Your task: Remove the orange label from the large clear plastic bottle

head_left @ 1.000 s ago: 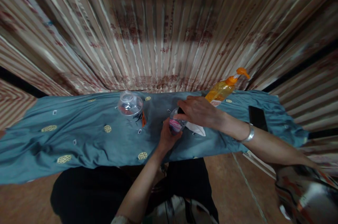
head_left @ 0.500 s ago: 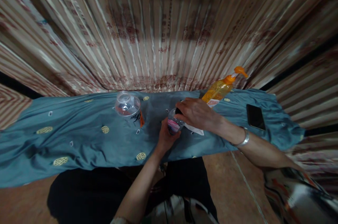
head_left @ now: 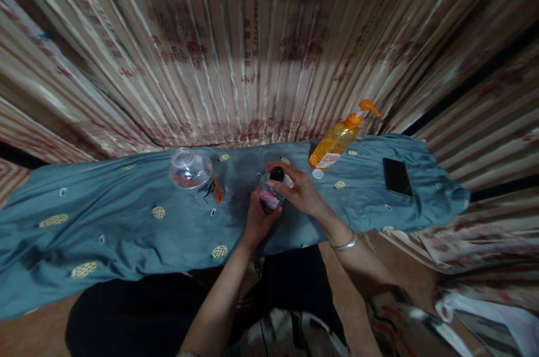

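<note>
A small clear bottle (head_left: 268, 200) with a pink label and a black cap (head_left: 277, 173) stands on the cloth in front of me. My left hand (head_left: 261, 216) is wrapped round its lower body. Around the cap and shoulder curl the thumb and fingers of my right hand (head_left: 301, 191), a silver bangle on that wrist. A bit of something white shows behind the bottle, partly covered by the right hand. To the left is a larger clear plastic bottle (head_left: 191, 172) with black print and an orange patch.
A pump bottle of orange liquid (head_left: 334, 143) stands at the back right, with a white disc (head_left: 318, 173) at its foot. Further right lies a black phone (head_left: 397, 177). The blue cloth (head_left: 126, 200) covers a narrow table against a striped curtain (head_left: 236, 65).
My right hand has drawn back and lower, uncovering the black cap and the foot of the pump bottle. My left hand stays on the small bottle. The whole view has shifted slightly.
</note>
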Demonstrator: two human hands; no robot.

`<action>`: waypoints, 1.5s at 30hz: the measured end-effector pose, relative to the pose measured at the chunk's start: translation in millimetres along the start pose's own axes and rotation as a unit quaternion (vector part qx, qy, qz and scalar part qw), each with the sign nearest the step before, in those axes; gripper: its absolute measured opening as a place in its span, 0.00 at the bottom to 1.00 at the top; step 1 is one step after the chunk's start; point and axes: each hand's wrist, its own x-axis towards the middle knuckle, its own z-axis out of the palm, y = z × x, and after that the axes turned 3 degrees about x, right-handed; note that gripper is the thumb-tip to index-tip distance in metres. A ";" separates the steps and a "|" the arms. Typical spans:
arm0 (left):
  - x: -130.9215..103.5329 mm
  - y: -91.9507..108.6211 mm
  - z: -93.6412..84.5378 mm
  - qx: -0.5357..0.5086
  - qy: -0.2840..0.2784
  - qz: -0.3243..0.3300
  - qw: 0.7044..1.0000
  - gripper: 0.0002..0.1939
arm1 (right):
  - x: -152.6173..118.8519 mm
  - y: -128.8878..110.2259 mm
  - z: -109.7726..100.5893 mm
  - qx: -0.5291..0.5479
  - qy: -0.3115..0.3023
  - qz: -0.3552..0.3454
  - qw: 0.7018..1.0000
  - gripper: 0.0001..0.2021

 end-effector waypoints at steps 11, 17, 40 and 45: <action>0.2 3.3 -1.3 -0.001 -0.003 0.011 1.000 0.22 | -14.4 -12.6 45.4 -0.062 0.190 0.033 0.979 0.21; -0.7 4.5 -0.8 0.023 0.008 -0.016 1.000 0.21 | -47.9 45.5 19.6 -0.080 0.226 0.052 0.969 0.24; -4.8 -2.0 3.6 0.043 0.016 -0.018 0.999 0.22 | -41.5 116.2 12.0 0.030 0.140 0.132 0.981 0.32; -1.7 -0.4 -4.1 0.040 -0.022 -0.008 0.999 0.22 | -41.5 80.0 34.7 0.314 -0.011 0.104 0.944 0.42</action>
